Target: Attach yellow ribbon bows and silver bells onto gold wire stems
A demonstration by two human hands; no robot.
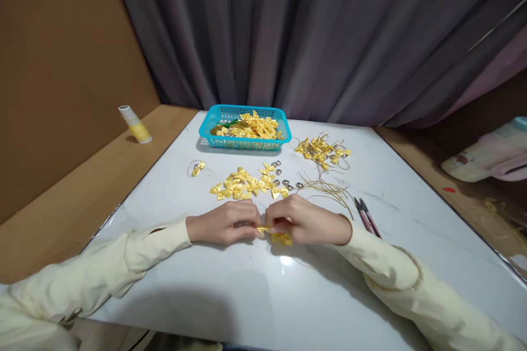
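Note:
My left hand (pixel 226 222) and my right hand (pixel 302 219) meet near the middle of the white table, fingers pinched. Between their fingertips is a small yellow ribbon bow (pixel 263 228), partly covered by the fingers. A second yellow bow (pixel 282 238) shows just below my right fingers; whether it is held or lies on the table I cannot tell. Just beyond the hands lies a loose group of yellow satin bows (pixel 236 186). Several small silvery beads (pixel 279 172) are scattered beside them. Thin gold cords (pixel 329 189) spread out beyond my right hand.
A blue plastic basket (pixel 242 146) with bows and gold cord stands at the back. Right of it is a pile of corded bows (pixel 321 151); one corded bow (pixel 198 168) lies left. Pink-handled snips (pixel 368 218) lie right. A bottle (pixel 135 125) stands on the left ledge.

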